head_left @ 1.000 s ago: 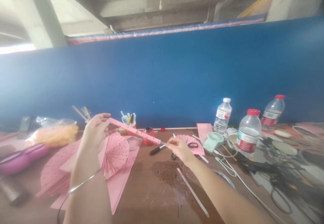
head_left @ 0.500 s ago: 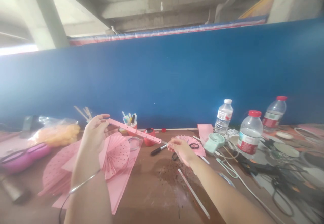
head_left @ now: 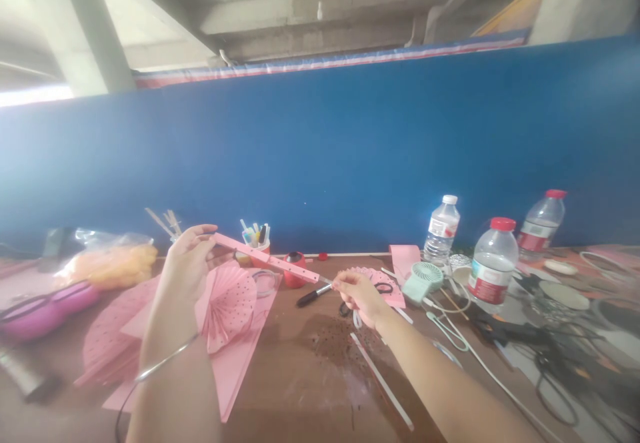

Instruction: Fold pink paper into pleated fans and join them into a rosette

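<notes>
My left hand [head_left: 194, 253] is closed on one end of a narrow folded strip of pink paper [head_left: 270, 259], punched with small holes. The strip is held up in the air, slanting down to the right. At its far end my right hand [head_left: 357, 294] pinches a thin pale strip [head_left: 357, 319], part of which hangs in a curl below the fingers. Pleated pink paper fans [head_left: 233, 303] lie under and beside my left forearm. Behind my right hand are another pink fan piece and black-handled scissors [head_left: 384, 288], partly hidden. A black marker [head_left: 313, 295] lies just left of that hand.
A white strip [head_left: 383, 383] lies on the brown table [head_left: 295, 376] among dark scraps. Bottles [head_left: 494, 266], a green fan [head_left: 425, 279] and cables crowd the right. A pen cup [head_left: 260, 246] and red jar [head_left: 295, 271] stand behind. A purple case [head_left: 50, 309] sits left.
The pale strip below my right hand now hangs as a white curl. My right hand has barely shifted, and my left hand keeps its hold on the folded paper.
</notes>
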Demonstrator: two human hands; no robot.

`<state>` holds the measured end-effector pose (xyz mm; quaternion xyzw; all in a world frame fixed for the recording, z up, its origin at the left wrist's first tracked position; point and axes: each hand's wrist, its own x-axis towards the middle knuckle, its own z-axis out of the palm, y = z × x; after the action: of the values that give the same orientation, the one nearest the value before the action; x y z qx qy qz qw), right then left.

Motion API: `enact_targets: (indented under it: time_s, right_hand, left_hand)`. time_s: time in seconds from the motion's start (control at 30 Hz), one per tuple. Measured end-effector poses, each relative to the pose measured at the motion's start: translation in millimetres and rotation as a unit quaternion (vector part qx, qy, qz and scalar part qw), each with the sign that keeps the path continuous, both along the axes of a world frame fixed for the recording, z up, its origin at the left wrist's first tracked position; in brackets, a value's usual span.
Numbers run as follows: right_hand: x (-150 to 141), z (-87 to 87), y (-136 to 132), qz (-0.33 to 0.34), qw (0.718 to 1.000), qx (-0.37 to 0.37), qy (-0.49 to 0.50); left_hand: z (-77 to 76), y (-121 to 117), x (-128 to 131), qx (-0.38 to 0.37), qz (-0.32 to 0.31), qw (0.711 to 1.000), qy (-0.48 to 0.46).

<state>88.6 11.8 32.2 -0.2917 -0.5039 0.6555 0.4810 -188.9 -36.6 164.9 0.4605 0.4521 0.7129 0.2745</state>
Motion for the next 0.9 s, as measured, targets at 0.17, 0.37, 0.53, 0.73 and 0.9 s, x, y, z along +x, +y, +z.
enact_targets:
  time_s: [0.17,0.37,0.53,0.73,0.9]
  right_hand:
    - [1.4,3.3,-1.0,0.006,1.000,0.008,0.002]
    - [3.5,2.5,-0.6,0.023,1.000,0.006,0.018]
    - [5.2,-0.6,1.9,0.022,0.999,-0.002,0.029]
    - [8.9,1.4,1.2,0.041,0.998,-0.012,0.039]
    - [9.9,0.4,2.5,0.038,0.999,-0.035,0.003]
  left_hand:
    - [-0.4,0.6,-1.2,0.000,-0.002,1.000,0.001]
    - [-1.3,0.6,-1.3,0.007,0.004,1.000,-0.003]
    - [-1.4,1.2,-2.2,0.004,0.009,1.000,-0.012]
    - [-0.4,0.2,-1.9,0.020,0.012,1.000,-0.016]
    - [0.0,-1.4,0.6,0.021,0.016,1.000,-0.009]
